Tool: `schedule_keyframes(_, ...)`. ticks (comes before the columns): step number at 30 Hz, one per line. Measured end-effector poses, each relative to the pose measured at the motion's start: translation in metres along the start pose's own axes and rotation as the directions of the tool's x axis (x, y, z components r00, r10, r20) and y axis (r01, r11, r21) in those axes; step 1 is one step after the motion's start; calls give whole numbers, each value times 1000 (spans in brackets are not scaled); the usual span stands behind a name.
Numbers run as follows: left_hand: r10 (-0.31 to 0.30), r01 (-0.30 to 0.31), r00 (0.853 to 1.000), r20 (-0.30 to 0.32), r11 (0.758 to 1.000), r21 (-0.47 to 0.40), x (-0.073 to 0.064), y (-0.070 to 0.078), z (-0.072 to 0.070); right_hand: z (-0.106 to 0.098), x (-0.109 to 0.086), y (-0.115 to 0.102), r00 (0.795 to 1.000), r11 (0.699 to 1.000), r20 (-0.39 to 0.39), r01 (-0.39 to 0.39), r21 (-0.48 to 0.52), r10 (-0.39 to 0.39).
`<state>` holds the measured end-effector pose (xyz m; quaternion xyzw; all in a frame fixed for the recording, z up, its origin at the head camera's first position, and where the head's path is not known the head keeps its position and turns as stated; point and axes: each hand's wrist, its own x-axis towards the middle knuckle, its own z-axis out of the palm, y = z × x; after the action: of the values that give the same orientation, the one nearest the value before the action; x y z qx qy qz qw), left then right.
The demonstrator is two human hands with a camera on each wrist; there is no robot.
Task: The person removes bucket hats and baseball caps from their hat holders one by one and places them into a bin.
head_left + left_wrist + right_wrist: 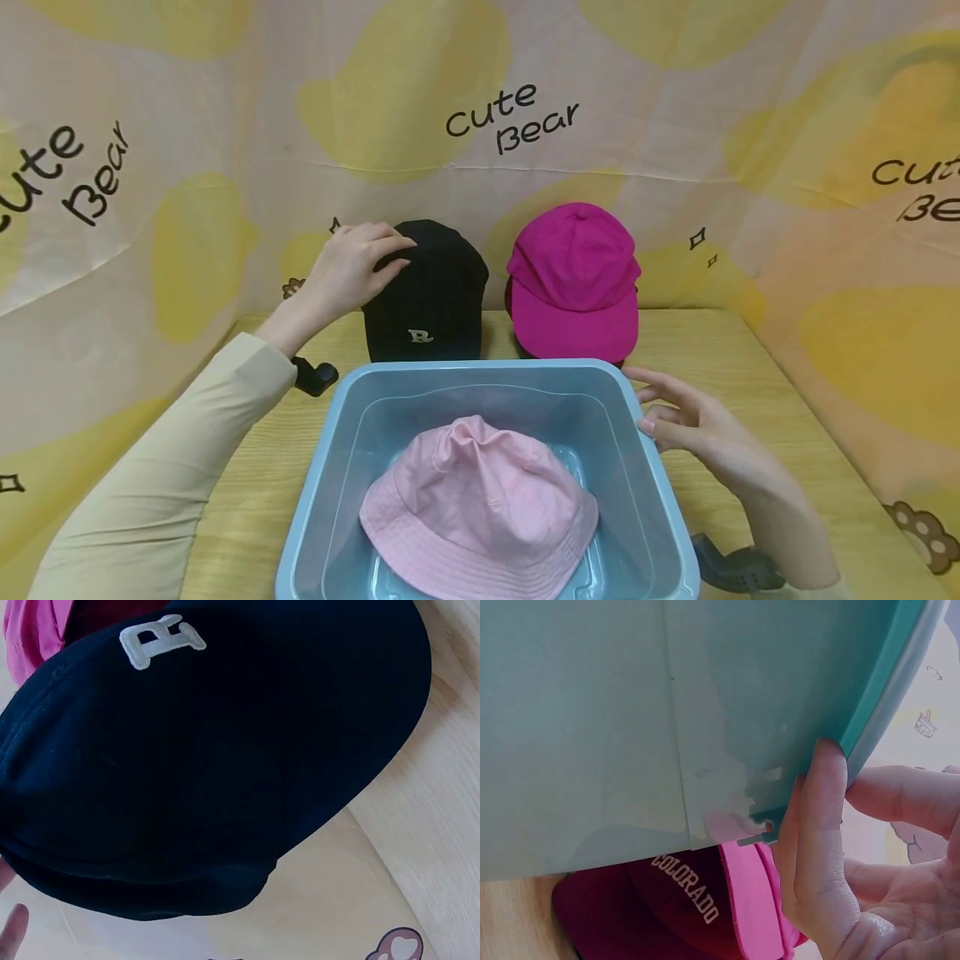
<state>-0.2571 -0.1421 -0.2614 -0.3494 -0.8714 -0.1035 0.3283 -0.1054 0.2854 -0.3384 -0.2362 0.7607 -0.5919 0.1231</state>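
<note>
My left hand (352,262) is at the upper left of a black baseball cap (431,292) with a white letter on its front. Its thumb and fingertips lie over the crown with a gap between them; in the left wrist view only fingertips (13,930) show, beside the cap's edge. On the right, my right hand (693,421) grips the rim of a light blue plastic bin (663,492), thumb and fingers on either side of it. A pink bucket hat (480,508) lies brim down inside the bin.
A magenta cap (576,275) stands behind the bin, right of the black cap. Below it in the right wrist view is a dark red cap (682,900) lettered COLORADO. Patterned cloth (637,100) hangs around the wooden table (750,383) at the back and sides.
</note>
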Motion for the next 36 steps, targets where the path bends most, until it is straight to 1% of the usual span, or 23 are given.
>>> schedule_keyframes(7,5,-5,1000,3,1000,-2,6,-1,-3,0,0,-1,1000,1000,-1,16,18,-16)
schedule_keyframes(14,10,-10,1000,-28,1000,-6,14,-1,-5,0,1,0,1000,1000,0,17,20,-17)
schedule_keyframes(20,2,-2,999,-36,1000,0,19,-2,-6,0,1,1,1000,999,3,12,32,-12)
schedule_keyframes(25,6,-6,998,-59,1000,-6,26,-6,-6,1,1,0,1000,999,3,19,30,-20)
schedule_keyframes(27,3,-3,998,-59,1000,-6,29,-7,-6,1,1,0,1000,999,6,24,30,-24)
schedule_keyframes(29,-12,12,999,-52,1000,-12,33,-9,-7,0,1,0,1000,999,4,20,32,-21)
schedule_keyframes(31,-40,40,998,-42,999,-16,35,-10,-9,0,1,1,1000,999,2,15,30,-15)
schedule_keyframes(34,-89,88,995,-36,996,-24,37,-11,-12,0,1,1,1000,1000,-2,9,27,-9)
schedule_keyframes(36,-108,108,993,-38,994,-25,37,-11,-14,0,1,0,1000,1000,-6,4,21,-4)
